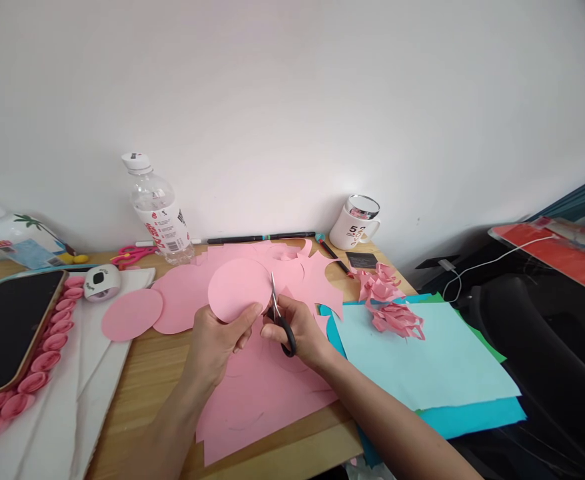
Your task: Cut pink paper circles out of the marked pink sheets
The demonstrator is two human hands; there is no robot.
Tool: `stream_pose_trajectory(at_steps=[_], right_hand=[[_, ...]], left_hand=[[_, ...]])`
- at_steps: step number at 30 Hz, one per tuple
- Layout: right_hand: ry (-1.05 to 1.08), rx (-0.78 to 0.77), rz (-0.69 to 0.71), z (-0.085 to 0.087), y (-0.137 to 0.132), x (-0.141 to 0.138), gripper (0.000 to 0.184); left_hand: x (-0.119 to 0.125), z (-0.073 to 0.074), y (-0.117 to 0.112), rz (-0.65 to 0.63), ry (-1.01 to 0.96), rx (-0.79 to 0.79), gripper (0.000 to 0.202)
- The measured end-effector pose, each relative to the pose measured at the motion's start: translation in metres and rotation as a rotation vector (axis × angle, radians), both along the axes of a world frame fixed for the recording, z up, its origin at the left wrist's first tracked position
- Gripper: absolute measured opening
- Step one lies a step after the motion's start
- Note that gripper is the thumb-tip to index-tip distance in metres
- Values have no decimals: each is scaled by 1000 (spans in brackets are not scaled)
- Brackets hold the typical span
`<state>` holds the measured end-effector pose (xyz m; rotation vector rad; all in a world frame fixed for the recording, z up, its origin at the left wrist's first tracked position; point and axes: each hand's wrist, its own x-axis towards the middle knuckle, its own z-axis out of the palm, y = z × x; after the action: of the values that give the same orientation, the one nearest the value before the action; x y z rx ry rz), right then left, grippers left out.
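Observation:
My left hand (pixel 226 331) pinches the lower edge of a round pink paper disc (pixel 237 287), thumb on top, holding it up over the table. Black-handled scissors (pixel 286 332) are in my right hand (pixel 297 327), their blades pointing up along the disc's right edge. Beneath both hands lie pink paper sheets (pixel 252 413) with faint pencil curves. Two more pink paper circles, one a smaller disc (pixel 132 315) and one a larger disc (pixel 176 303), lie to the left. Pink offcuts with curved notches (pixel 327 273) are behind my right hand.
A clear bottle (pixel 160 213) and a white mug (pixel 355 223) stand by the wall. Crumpled pink scraps (pixel 395 320) rest on light blue paper (pixel 437 367) at right. A phone (pixel 10 327) lies beside rolled pink paper flowers (pixel 45 361) at left, near pink scissors (pixel 132 255).

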<state>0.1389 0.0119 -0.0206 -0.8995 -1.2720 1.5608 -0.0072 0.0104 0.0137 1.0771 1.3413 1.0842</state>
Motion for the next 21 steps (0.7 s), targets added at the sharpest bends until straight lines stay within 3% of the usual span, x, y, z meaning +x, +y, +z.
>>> stream_pose_trajectory(at_steps=[21], right_hand=[[-80, -54, -52, 5, -1, -2, 32]], left_hand=[[-1, 2, 1, -1, 14, 10, 39]])
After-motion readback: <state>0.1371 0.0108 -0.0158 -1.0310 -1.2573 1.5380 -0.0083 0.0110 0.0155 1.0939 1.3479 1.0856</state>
